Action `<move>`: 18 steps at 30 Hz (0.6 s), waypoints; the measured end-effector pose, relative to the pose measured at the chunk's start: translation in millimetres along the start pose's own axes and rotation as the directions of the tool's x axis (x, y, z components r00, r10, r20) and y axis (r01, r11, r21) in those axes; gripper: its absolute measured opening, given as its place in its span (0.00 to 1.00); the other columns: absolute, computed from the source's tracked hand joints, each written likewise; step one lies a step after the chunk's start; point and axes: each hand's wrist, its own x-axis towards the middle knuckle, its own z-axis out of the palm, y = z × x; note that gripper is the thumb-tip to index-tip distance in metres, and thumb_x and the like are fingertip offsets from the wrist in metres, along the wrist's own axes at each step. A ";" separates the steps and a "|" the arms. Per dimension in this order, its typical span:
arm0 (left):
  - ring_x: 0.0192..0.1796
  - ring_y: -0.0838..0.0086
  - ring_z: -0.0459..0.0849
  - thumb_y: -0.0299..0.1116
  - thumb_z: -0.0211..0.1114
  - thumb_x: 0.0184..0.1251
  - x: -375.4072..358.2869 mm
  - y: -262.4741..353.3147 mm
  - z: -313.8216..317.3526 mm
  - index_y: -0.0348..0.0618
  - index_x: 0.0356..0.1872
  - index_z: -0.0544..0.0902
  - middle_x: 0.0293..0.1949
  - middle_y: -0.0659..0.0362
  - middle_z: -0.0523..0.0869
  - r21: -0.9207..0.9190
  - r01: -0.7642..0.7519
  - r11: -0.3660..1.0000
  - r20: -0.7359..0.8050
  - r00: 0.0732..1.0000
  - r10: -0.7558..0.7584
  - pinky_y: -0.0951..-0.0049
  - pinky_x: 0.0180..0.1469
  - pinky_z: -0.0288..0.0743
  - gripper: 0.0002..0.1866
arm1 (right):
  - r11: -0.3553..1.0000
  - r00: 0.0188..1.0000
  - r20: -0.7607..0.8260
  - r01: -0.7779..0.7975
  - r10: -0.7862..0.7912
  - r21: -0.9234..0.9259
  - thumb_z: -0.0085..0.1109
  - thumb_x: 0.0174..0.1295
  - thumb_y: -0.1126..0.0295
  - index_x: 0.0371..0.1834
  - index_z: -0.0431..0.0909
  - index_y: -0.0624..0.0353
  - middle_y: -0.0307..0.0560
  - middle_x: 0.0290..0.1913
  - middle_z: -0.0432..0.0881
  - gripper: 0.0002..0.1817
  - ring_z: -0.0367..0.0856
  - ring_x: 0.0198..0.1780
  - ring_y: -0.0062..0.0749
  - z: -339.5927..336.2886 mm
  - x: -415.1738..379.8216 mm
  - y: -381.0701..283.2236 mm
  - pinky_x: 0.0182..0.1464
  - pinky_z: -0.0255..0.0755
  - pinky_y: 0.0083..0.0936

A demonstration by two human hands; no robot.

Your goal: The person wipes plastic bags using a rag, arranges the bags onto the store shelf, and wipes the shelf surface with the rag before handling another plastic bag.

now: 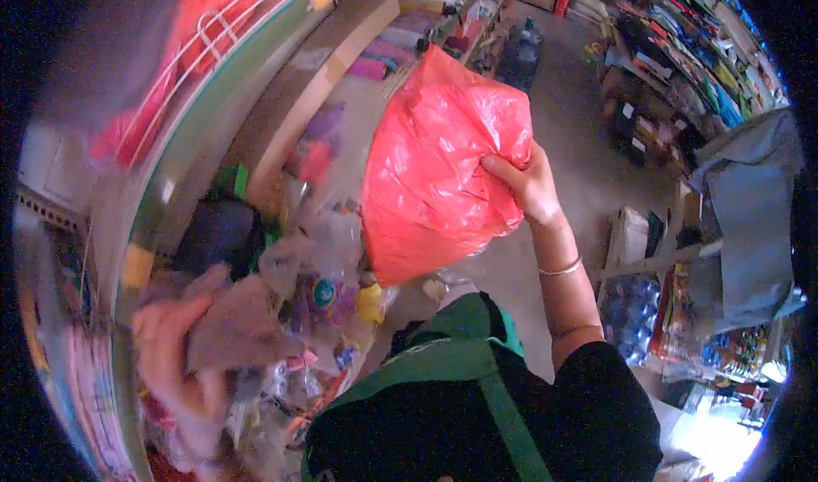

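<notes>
A thin red plastic bag (pixel 443 167) hangs in front of me, its side wrinkled and shiny. My right hand (pixel 534 188) is closed on the bag's right edge, with the thumb pressed over the plastic. At the lower left, my left hand (pixel 175 341) is smeared by motion. A greyish-brown sheet (pixel 243 324), which could be cloth or paper, appears gripped in its fingers. Clear plastic wrapping and small mixed items (pixel 328 294) lie in a heap beside this hand.
A long cardboard box (pixel 315 73) lies along the left side. A white wire rack (pixel 213 34) stands at upper left. Stocked shelves (pixel 682 39) line the right, past the floor aisle (pixel 575 90). Grey sheeting (pixel 750 218) hangs at far right.
</notes>
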 end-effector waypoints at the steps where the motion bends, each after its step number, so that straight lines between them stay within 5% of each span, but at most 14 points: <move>1: 0.38 0.62 0.75 0.30 0.54 0.46 -9.1 1.5 15.1 0.38 0.39 0.79 0.32 0.50 0.78 -0.138 -0.014 0.990 -0.077 0.997 0.004 0.65 0.46 0.67 0.17 | 1.000 1.000 -0.012 -0.023 0.023 -0.007 0.61 0.52 0.76 0.47 0.71 0.65 0.44 0.43 0.79 0.18 0.76 0.44 0.26 16.7 -21.0 7.3 0.49 0.71 0.26; 4: 0.43 0.61 0.75 0.31 0.60 0.44 -4.6 21.3 67.9 0.41 0.43 0.79 0.37 0.54 0.79 -0.313 -0.145 0.939 -0.383 0.924 0.014 0.65 0.48 0.67 0.19 | 0.998 0.995 0.074 -0.058 0.060 -0.034 0.60 0.53 0.77 0.47 0.70 0.65 0.44 0.43 0.78 0.18 0.76 0.44 0.26 60.8 -72.9 15.7 0.49 0.71 0.25; 5: 0.45 0.60 0.73 0.30 0.61 0.43 -0.4 29.4 97.1 0.44 0.43 0.79 0.41 0.56 0.77 -0.295 -0.202 0.934 -0.406 0.911 0.069 0.64 0.50 0.65 0.20 | 0.998 0.993 0.102 -0.056 0.059 -0.033 0.60 0.52 0.78 0.47 0.70 0.65 0.43 0.43 0.78 0.18 0.75 0.45 0.26 66.9 -86.1 16.8 0.49 0.70 0.26; 6: 0.45 0.61 0.72 0.32 0.63 0.41 -2.5 44.4 125.0 0.48 0.43 0.78 0.42 0.57 0.75 -0.285 -0.246 0.927 -0.271 0.948 0.168 0.61 0.47 0.64 0.20 | 0.998 0.991 0.122 -0.055 0.058 -0.029 0.60 0.51 0.79 0.48 0.70 0.65 0.43 0.44 0.78 0.19 0.75 0.46 0.26 69.8 -98.2 17.8 0.50 0.70 0.26; 7: 0.42 0.62 0.72 0.34 0.64 0.41 -13.7 58.7 156.5 0.49 0.42 0.77 0.39 0.57 0.73 -0.297 -0.334 0.895 -0.161 0.941 0.298 0.59 0.43 0.63 0.20 | 0.987 0.991 0.124 0.064 -0.046 -0.146 0.58 0.50 0.80 0.49 0.70 0.64 0.42 0.45 0.77 0.20 0.74 0.47 0.26 71.9 -108.9 16.4 0.51 0.69 0.27; 8: 0.41 0.63 0.72 0.37 0.65 0.41 -35.9 79.3 172.2 0.50 0.41 0.76 0.39 0.58 0.73 -0.199 -0.352 0.915 -0.171 0.932 0.321 0.59 0.40 0.62 0.21 | 0.801 0.978 0.176 0.197 -0.116 -0.565 0.56 0.49 0.80 0.49 0.71 0.64 0.43 0.46 0.77 0.20 0.74 0.47 0.28 51.2 -117.8 31.5 0.50 0.69 0.28; 9: 0.40 0.62 0.72 0.37 0.64 0.42 -53.4 91.0 177.6 0.49 0.40 0.77 0.40 0.58 0.72 -0.294 -0.330 0.897 -0.070 0.943 0.325 0.59 0.41 0.62 0.19 | 0.994 0.998 0.056 -0.026 0.032 -0.109 0.56 0.51 0.80 0.48 0.71 0.64 0.43 0.45 0.77 0.19 0.75 0.46 0.28 49.4 -124.2 20.3 0.50 0.70 0.27; 11: 0.39 0.61 0.75 0.37 0.62 0.44 -86.0 101.8 198.9 0.46 0.37 0.78 0.40 0.56 0.74 -0.460 -0.333 0.823 0.019 0.923 0.384 0.60 0.41 0.66 0.16 | 0.989 0.989 -0.073 -0.124 0.130 0.086 0.55 0.54 0.79 0.47 0.72 0.64 0.46 0.44 0.78 0.16 0.77 0.44 0.29 38.1 -127.6 -8.0 0.47 0.72 0.26; 12: 0.38 0.59 0.77 0.37 0.62 0.44 -100.8 104.7 206.3 0.44 0.36 0.78 0.39 0.54 0.75 -0.509 -0.347 0.788 0.047 0.903 0.428 0.60 0.40 0.68 0.16 | 0.990 0.989 -0.147 0.046 -0.026 0.136 0.54 0.55 0.79 0.47 0.72 0.64 0.47 0.42 0.79 0.14 0.77 0.42 0.28 30.3 -130.3 -10.4 0.45 0.72 0.24; 14: 0.36 0.56 0.78 0.36 0.60 0.47 -144.0 104.8 249.5 0.42 0.37 0.78 0.36 0.51 0.77 -0.625 -0.044 0.779 0.424 0.819 0.387 0.59 0.38 0.71 0.15 | 0.997 0.952 -0.304 0.051 -0.032 0.055 0.56 0.54 0.77 0.46 0.72 0.66 0.45 0.41 0.79 0.15 0.77 0.40 0.28 11.4 -142.8 -28.9 0.44 0.72 0.23; 16: 0.37 0.53 0.78 0.35 0.58 0.49 -168.5 101.1 265.9 0.41 0.36 0.78 0.34 0.48 0.78 -0.648 0.175 0.741 0.581 0.743 0.332 0.59 0.37 0.72 0.13 | 1.000 0.941 -0.337 -0.007 0.009 0.007 0.57 0.53 0.74 0.48 0.70 0.67 0.46 0.42 0.78 0.18 0.77 0.41 0.29 -16.3 -145.4 -35.9 0.45 0.71 0.23; 18: 0.36 0.57 0.79 0.34 0.57 0.51 -203.2 95.3 297.5 0.41 0.36 0.79 0.32 0.49 0.80 -0.667 0.299 0.682 0.558 0.807 0.192 0.62 0.38 0.73 0.12 | 0.998 0.913 -0.404 -0.059 0.062 0.019 0.58 0.52 0.73 0.50 0.69 0.67 0.48 0.45 0.77 0.21 0.76 0.44 0.31 -45.6 -142.4 -28.5 0.48 0.71 0.25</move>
